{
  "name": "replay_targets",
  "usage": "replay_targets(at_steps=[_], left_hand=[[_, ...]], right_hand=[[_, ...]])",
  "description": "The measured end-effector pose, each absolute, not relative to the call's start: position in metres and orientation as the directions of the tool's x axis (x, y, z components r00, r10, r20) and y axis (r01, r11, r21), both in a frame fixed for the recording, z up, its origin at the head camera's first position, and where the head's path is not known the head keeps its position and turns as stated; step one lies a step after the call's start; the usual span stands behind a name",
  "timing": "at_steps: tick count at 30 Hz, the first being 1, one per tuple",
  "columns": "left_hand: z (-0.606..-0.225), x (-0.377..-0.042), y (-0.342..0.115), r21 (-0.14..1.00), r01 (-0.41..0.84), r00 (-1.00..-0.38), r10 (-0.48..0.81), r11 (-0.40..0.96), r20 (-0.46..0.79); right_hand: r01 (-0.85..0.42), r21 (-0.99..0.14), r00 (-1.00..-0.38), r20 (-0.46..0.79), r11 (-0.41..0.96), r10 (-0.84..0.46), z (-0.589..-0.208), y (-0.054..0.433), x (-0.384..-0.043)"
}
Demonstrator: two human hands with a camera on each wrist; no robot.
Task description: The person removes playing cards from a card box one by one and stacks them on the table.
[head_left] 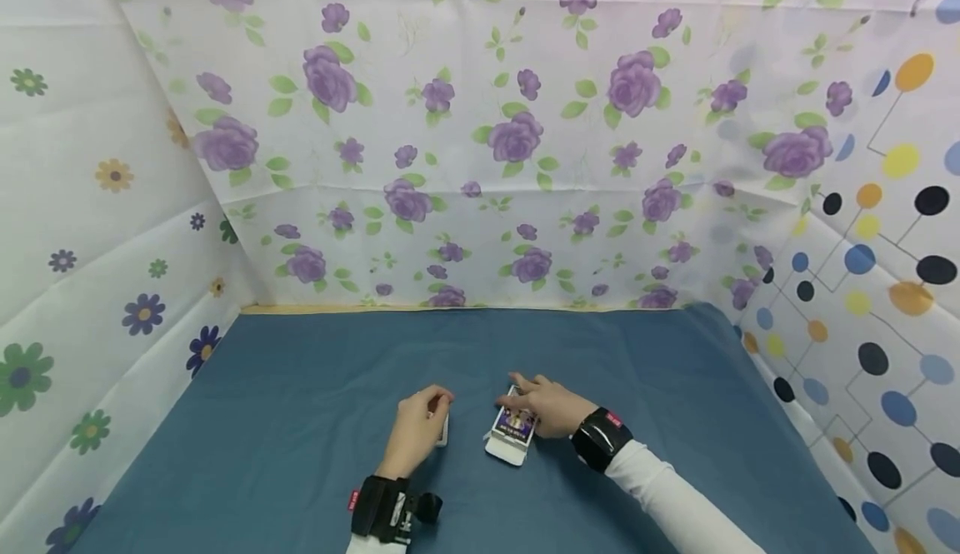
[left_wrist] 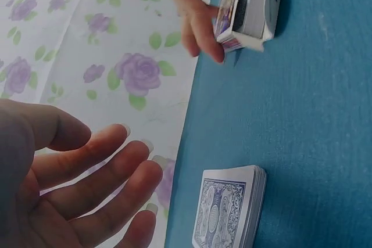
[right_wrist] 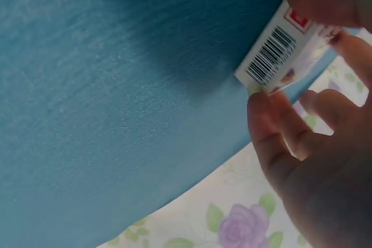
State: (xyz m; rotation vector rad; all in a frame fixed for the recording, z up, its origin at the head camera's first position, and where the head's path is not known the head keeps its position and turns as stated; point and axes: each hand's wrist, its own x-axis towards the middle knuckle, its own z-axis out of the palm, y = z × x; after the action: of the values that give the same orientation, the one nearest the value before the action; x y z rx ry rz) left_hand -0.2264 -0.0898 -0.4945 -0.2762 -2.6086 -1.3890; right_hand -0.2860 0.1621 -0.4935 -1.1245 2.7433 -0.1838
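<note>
A deck of playing cards [left_wrist: 224,210] with a blue ornate back lies on the blue cloth. My left hand [head_left: 417,427] hovers beside and over it, fingers relaxed and bent a little, holding nothing; in the head view it hides most of the deck. To the right is a card box [head_left: 513,429] with a purple picture on its face, its white end flap folded out toward me. My right hand [head_left: 553,408] holds this box, the thumb along one side and fingers at the far end and face. A barcode shows on the box's end in the right wrist view.
Blue cloth [head_left: 300,421] covers the table up to its far edge. Flowered curtain [head_left: 465,229] hangs behind, with patterned sheets at the left [head_left: 90,246] and right [head_left: 885,354]. Each wrist wears a black strap.
</note>
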Motion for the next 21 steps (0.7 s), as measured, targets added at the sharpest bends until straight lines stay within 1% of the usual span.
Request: replay_targets(at_steps=[4, 8, 10, 14, 21], left_hand=[[-0.496, -0.225, -0.089, 0.799, 0.237, -0.969, 0.074, 0.553, 0.236], [-0.497, -0.223, -0.084, 0.789, 0.248, -0.966, 0.081, 0.562, 0.246], [-0.499, -0.222, -0.082, 0.780, 0.264, -0.961, 0.090, 0.568, 0.261], [-0.502, -0.218, -0.078, 0.765, 0.274, -0.957, 0.090, 0.583, 0.274], [-0.506, -0.216, -0.075, 0.757, 0.275, -0.959, 0.110, 0.593, 0.262]], right_hand=[[-0.660, -0.196, -0.724, -0.095, 0.726, -0.683, -0.491, 0.167, -0.280], [-0.617, -0.186, -0.770, -0.057, 0.765, -0.635, -0.491, 0.173, -0.276], [-0.580, -0.179, -0.804, -0.035, 0.795, -0.594, -0.491, 0.174, -0.273], [-0.520, -0.210, -0.848, 0.006, 0.828, -0.531, -0.493, 0.174, -0.264], [-0.497, -0.252, -0.867, 0.089, 0.831, -0.491, -0.505, 0.175, -0.258]])
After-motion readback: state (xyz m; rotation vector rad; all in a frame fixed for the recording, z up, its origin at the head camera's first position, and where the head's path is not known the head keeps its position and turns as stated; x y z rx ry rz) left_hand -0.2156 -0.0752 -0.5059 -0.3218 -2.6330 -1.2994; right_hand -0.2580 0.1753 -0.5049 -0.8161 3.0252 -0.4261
